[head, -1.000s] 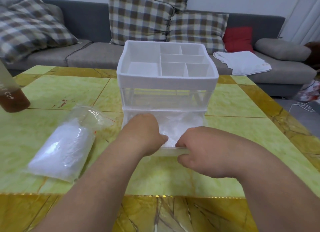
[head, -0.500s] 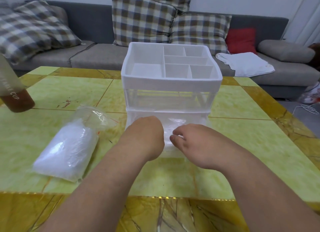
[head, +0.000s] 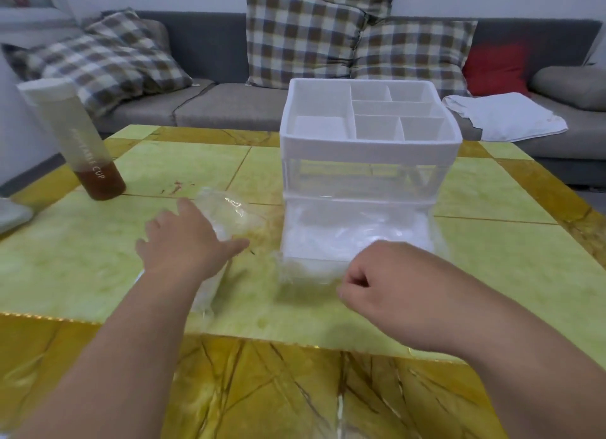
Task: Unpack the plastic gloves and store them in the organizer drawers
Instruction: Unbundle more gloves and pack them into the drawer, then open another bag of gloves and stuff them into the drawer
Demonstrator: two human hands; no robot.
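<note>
Left hand [head: 187, 242]: fingers straight and spread, palm down over the bag of gloves [head: 229, 214], gripping nothing; touching or just above, cannot tell. The bag lies flat just left of the organizer [head: 367, 150], its clear neck showing past the fingertips and its white bulk under the wrist. Right hand [head: 393, 284]: fingers curled into the palm, nothing seen in them, close against the organizer's front at the lower drawer [head: 357, 238]. That drawer shows crumpled clear plastic gloves [head: 377, 233] through its wall; its front edge is blurred, so how far out it stands cannot be told. Above it, the upper drawer [head: 360, 176] is see-through, and the organizer's white top tray [head: 318, 107] is split into compartments. The organizer stands on a yellow-green table [head: 492, 258]. Well left of the organizer, a tilted bottle [head: 78, 137] has brown liquid at its base. Behind the organizer, a grey sofa [head: 210, 107] carries plaid cushions [head: 301, 32], a red cushion [head: 492, 68] and a white cloth [head: 505, 117].
</note>
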